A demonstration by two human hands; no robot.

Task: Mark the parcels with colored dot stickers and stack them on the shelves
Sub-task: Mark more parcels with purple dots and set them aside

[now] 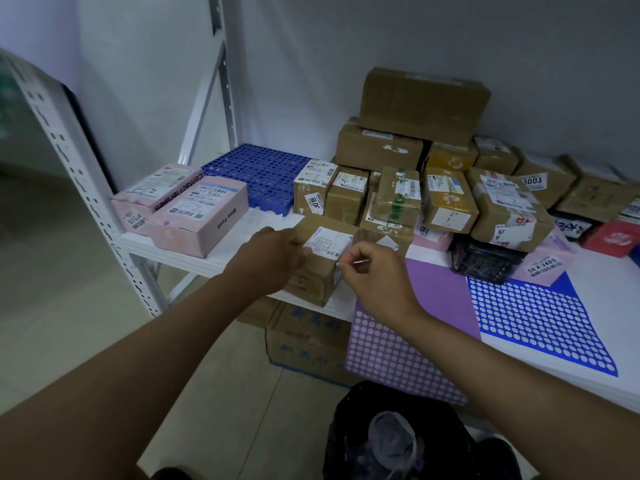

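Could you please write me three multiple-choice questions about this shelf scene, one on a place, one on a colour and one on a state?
1. Where does the blue perforated tray lie?
A. on the floor
B. on the shelf behind the pink boxes
C. on top of the cardboard stack

2. What colours are the two dot sticker sheets at the shelf's front?
A. red and green
B. yellow and white
C. purple and blue

3. What is the left hand doing?
A. holding the small cardboard parcel
B. hanging idle
C. gripping the black bag

Answers: 1 B, it sits at the back by the upright; 2 C, both sheets show rows of punched dots; 3 A, its fingers are on the parcel's label side while the right hand pinches something small beside it.
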